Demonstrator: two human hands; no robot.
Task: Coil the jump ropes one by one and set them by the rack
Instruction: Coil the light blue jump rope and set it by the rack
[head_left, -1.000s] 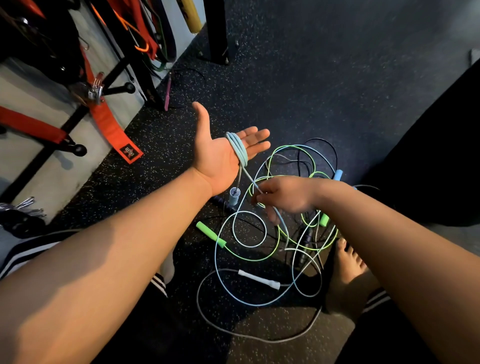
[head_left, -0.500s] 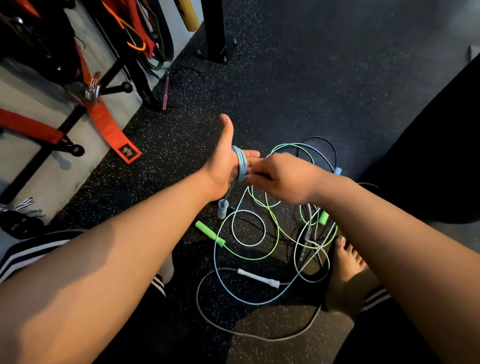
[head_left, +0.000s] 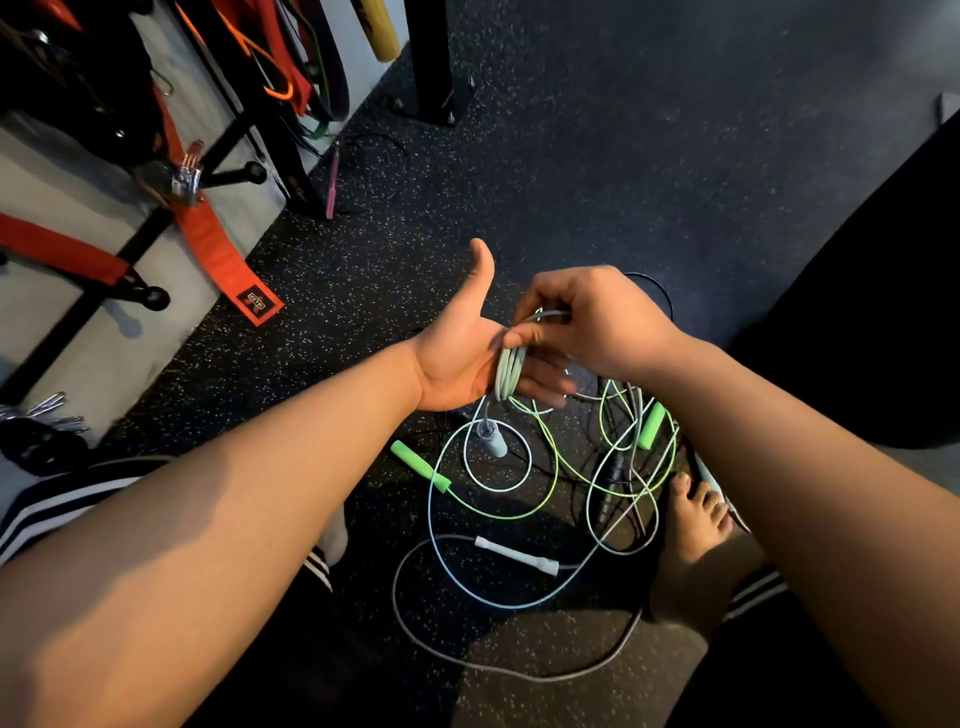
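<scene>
I've got the dark speckled floor (head_left: 675, 156) wide open ahead and to the right. On the left, the rack (head_left: 430, 62) and its orange strap (head_left: 218, 249) close off that edge along the wall, and a pink-handled rope (head_left: 331, 182) lies at the rack's foot. Right below the hands, a tangle of ropes (head_left: 571, 483) sprawls across the floor, reaching a bare foot (head_left: 696, 540) on the right. My left hand (head_left: 457, 358) is held out palm up, thumb raised, fingers straight, with the pale blue rope (head_left: 508, 371) wound in a tight coil round them. My right hand (head_left: 597, 322) sits over those fingers, pinching a strand at the coil's top. The rope's handle (head_left: 493, 439) hangs just under the left hand, and I can't tell if it touches the floor.
</scene>
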